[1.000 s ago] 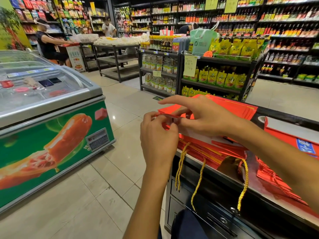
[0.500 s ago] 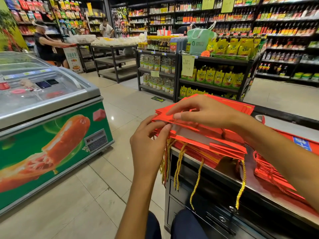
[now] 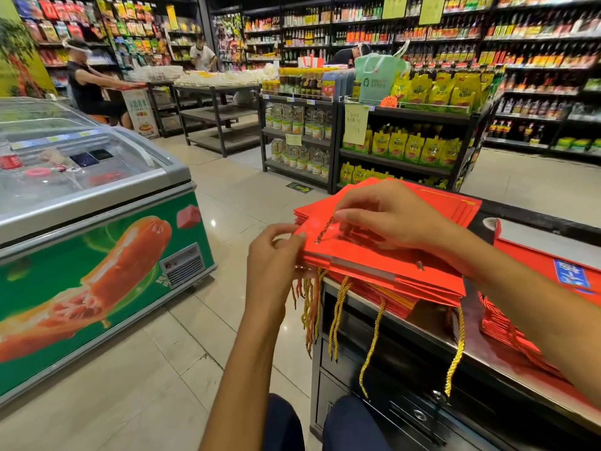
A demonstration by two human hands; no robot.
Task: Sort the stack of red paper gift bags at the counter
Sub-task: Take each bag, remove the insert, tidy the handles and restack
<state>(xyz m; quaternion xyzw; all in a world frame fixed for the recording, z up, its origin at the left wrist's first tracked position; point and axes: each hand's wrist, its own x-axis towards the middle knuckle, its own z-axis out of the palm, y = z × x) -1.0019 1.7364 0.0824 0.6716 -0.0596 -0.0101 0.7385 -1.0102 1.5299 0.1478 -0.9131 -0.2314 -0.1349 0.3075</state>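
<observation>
Step in hand: squaring up the top red paper gift bag (image 3: 383, 258) on the stack (image 3: 374, 288), cord being dealt with before the bag moved on, by the look of it.
Left hand (image 3: 276, 255): curled at the bag's left corner, thumb and fingertips pinching the red paper edge out past the counter's near-left corner.
Right hand (image 3: 390, 219): laid over the top bag, thumb and forefinger pinching the dark handle cord (image 3: 325, 229) near its upper end; other fingers loosely bent over the paper.
Where the bags lay: flat on the counter (image 3: 422, 340) at its left end, stack hanging over the near edge and left corner, gold handle cords (image 3: 335, 314) dangling down the front.
Second pile: more red bags (image 3: 507, 330) spread along the near edge to the right, partly hidden by the right forearm.
Next move, a judgement: cord tucked or freed first, then top bag lifted clear by the pinched corner without dragging the ones beneath; loose cords likely to snag.
Count, hands: two, both on the same top bag.
Count, piles: two plainly seen on the counter.
Count, bags: too many thin layers to tell.
Count, dangling gold cords: several; exact number unclear where bunched at the left corner.
</observation>
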